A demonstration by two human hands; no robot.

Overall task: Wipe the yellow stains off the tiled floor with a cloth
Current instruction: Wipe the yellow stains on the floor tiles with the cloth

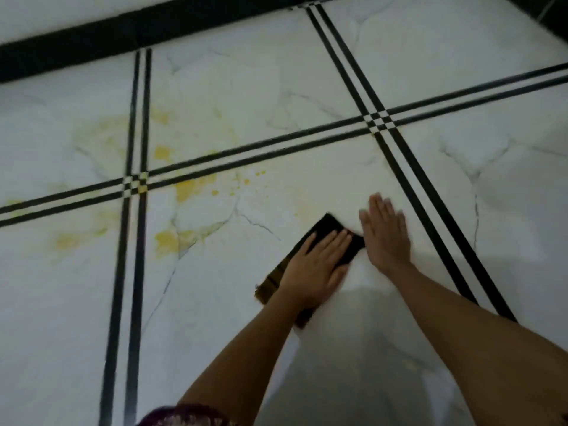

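Cloth pressed flat, stains not yet reached

The left hand (313, 265) lies flat, fingers spread, pressing a dark cloth (330, 230) onto the white marble-look tiled floor (338, 348); the right hand (385, 233) rests open-palmed on bare tile just beside it, gripping nothing. The yellow stains (190, 187) sit well to the left, near the black border-stripe crossing (135, 181) — apparently unwiped. The wiping looks barely begun; the next move likely calls for sliding the cloth leftward under steady pressure.

A black skirting band (92, 35) along the far edge — a patterned maroon sleeve (187, 416) below.
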